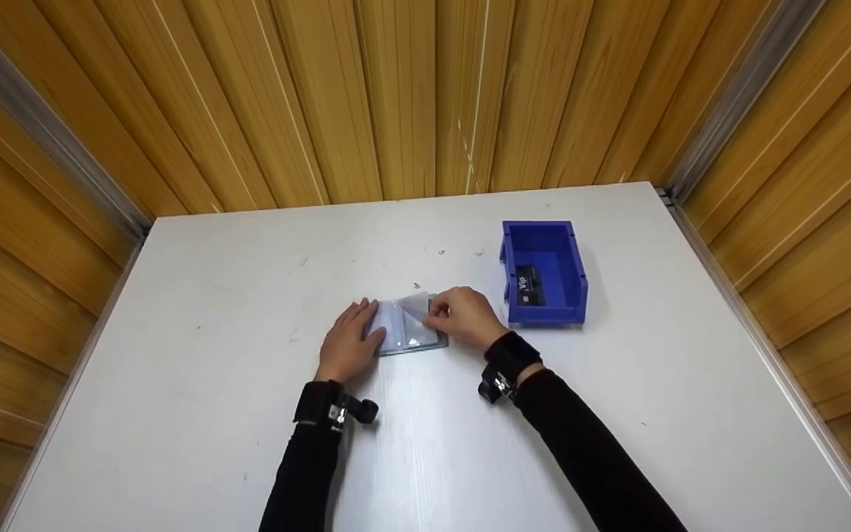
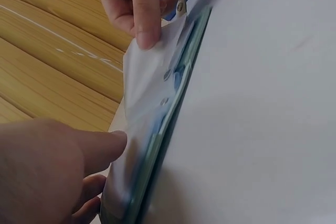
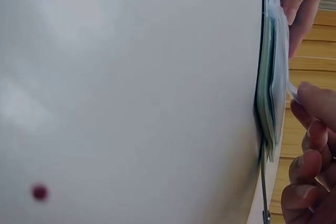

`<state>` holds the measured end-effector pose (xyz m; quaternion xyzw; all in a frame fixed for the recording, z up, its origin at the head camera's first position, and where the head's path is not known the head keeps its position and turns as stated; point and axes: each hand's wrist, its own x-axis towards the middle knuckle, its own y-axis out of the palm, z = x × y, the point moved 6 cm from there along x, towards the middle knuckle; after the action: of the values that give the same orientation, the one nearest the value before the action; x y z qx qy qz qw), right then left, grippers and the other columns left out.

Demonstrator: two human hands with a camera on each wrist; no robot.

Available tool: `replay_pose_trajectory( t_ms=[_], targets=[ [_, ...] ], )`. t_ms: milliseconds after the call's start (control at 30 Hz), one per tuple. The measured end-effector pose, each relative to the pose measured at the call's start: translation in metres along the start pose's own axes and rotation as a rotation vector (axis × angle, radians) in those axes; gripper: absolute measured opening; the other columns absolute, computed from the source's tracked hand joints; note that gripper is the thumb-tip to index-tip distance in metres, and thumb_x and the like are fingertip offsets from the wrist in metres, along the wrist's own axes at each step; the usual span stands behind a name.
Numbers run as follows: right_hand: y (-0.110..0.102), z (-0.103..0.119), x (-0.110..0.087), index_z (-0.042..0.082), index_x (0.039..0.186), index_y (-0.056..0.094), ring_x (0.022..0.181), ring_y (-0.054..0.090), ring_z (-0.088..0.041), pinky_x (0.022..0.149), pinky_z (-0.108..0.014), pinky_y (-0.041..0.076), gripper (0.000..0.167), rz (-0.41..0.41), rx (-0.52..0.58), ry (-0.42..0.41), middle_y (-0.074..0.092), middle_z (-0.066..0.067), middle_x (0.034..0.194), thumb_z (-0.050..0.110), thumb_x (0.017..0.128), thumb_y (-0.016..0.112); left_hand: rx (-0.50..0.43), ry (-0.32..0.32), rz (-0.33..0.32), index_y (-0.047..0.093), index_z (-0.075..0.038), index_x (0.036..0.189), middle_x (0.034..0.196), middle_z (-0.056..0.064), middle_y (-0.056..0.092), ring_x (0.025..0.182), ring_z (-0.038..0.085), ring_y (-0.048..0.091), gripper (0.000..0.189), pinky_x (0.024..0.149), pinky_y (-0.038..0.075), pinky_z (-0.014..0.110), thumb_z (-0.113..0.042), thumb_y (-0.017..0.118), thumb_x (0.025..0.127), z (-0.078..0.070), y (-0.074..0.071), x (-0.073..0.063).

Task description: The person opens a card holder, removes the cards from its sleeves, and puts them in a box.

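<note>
An open card holder (image 1: 390, 329) with clear plastic sleeves and a green cover (image 2: 147, 169) lies on the white table. My left hand (image 1: 348, 343) rests on its left side, thumb over the sleeves and fingers stretched along the edge. Between thumb and forefinger, my right hand (image 1: 467, 318) pinches the edge of a clear sleeve (image 1: 417, 303), which is lifted off the pages beneath. A snap strap (image 2: 181, 8) sticks out at the holder's far side in the left wrist view. The sleeves look whitish; whether anything sits inside them I cannot tell.
Right of the hands stands a blue plastic bin (image 1: 579, 299). Black cards (image 1: 529, 284) marked "Vip" lie inside it. Wood-patterned panels (image 1: 396, 103) wall in the back and sides of the table (image 1: 248, 295).
</note>
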<state>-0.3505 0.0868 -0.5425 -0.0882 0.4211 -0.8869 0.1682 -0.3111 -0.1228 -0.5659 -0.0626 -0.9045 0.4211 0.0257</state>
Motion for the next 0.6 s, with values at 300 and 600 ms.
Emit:
replay_pose_trajectory(
  t_ms=[300,600],
  targets=[
    [0.003,0.014,0.004,0.009,0.107,0.079,0.075,0.055,-0.012,0.072,-0.030,0.046,0.025,0.020,0.095,-0.091,0.071,-0.001,0.088,0.030,0.100,0.069,-0.169,-0.125,-0.050,0.037,-0.020,0.162,0.163,0.014,0.042,0.152,0.036,0.037,0.055,0.123,0.029,0.053,-0.039,0.042,0.111,0.008,-0.009,0.002],
    [0.022,0.030,0.000,0.019,0.131,0.073,0.100,0.062,-0.020,0.091,-0.040,0.051,0.035,0.152,0.050,-0.151,0.071,-0.005,0.110,0.037,0.105,0.059,-0.236,-0.091,-0.070,0.027,-0.028,0.165,0.172,0.008,0.024,0.156,0.036,0.029,0.056,0.123,0.026,0.060,-0.044,0.036,0.112,0.007,-0.013,0.005]
  ],
)
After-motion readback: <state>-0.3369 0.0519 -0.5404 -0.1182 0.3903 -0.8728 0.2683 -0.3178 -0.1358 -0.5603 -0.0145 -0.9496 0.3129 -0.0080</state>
